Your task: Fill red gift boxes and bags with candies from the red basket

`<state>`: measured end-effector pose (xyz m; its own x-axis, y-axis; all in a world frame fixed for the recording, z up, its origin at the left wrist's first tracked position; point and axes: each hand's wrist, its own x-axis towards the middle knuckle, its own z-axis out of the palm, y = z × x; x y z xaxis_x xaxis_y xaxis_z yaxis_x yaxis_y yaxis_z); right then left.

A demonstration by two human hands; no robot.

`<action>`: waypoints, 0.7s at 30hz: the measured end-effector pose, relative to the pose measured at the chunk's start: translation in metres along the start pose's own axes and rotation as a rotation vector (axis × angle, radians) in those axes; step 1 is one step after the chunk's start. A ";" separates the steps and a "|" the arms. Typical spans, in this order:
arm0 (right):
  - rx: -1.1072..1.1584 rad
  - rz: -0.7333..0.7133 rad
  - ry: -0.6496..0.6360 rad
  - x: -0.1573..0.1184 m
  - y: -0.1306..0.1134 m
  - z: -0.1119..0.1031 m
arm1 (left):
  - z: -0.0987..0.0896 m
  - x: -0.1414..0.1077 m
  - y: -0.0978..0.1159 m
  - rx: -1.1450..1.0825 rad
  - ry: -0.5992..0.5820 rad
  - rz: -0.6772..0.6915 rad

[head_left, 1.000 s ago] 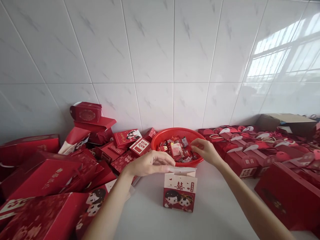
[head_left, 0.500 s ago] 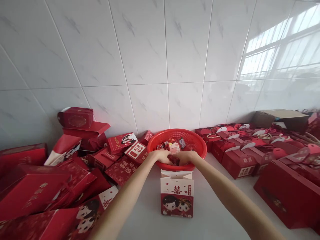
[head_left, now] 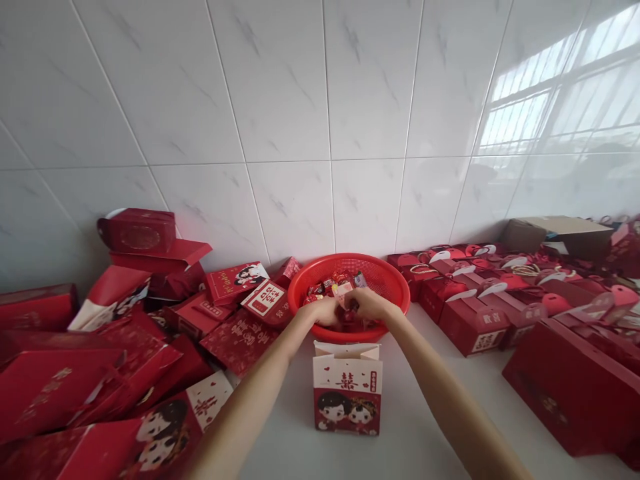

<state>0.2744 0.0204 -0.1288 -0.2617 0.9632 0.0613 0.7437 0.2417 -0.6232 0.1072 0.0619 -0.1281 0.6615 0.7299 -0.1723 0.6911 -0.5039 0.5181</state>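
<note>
My left hand [head_left: 323, 311] and my right hand [head_left: 367, 303] meet at the front of a round red plastic basket [head_left: 380, 275], their fingers down among wrapped sweets [head_left: 336, 285]. Whether either hand grips a sweet is hidden by the fingers. Just below the basket's front rim, a small white-and-red paper gift bag [head_left: 347, 393] stands upright with its top open. It bears a cartoon couple and a red double-happiness sign. Neither hand touches it.
Red gift boxes and bags [head_left: 120, 363] lie heaped on the left of the white counter [head_left: 425, 427]. Rows of red boxes with white handles [head_left: 473, 323] stand on the right, with a cardboard box [head_left: 555, 235] behind them. White tiles form the back wall.
My left hand has moved from above the paper bag into the basket, and my right hand has moved towards it, so they now meet among the sweets. The view has shifted slightly.
</note>
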 end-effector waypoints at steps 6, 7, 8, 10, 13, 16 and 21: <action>0.437 -0.020 0.452 -0.001 0.010 -0.010 | -0.004 0.003 -0.001 -0.394 0.377 -0.010; 0.514 -0.020 0.476 -0.002 0.012 -0.011 | -0.005 0.003 -0.001 -0.470 0.411 0.003; 0.588 -0.016 0.486 -0.003 0.013 -0.012 | -0.006 0.003 -0.002 -0.545 0.437 0.018; 0.724 -0.001 0.474 -0.004 0.015 -0.013 | -0.007 0.002 -0.003 -0.687 0.475 0.041; 0.873 0.022 0.433 -0.006 0.015 -0.015 | -0.010 -0.001 -0.005 -0.866 0.514 0.047; 0.957 0.033 0.422 -0.005 0.014 -0.016 | -0.012 -0.004 -0.005 -1.000 0.505 0.045; 1.010 0.060 0.401 -0.007 0.015 -0.020 | -0.014 -0.010 -0.002 -1.117 0.474 0.008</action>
<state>0.2999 0.0199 -0.1229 0.1145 0.9828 0.1452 -0.1488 0.1615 -0.9756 0.0956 0.0620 -0.1161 0.3310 0.9429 0.0366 -0.0989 -0.0039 0.9951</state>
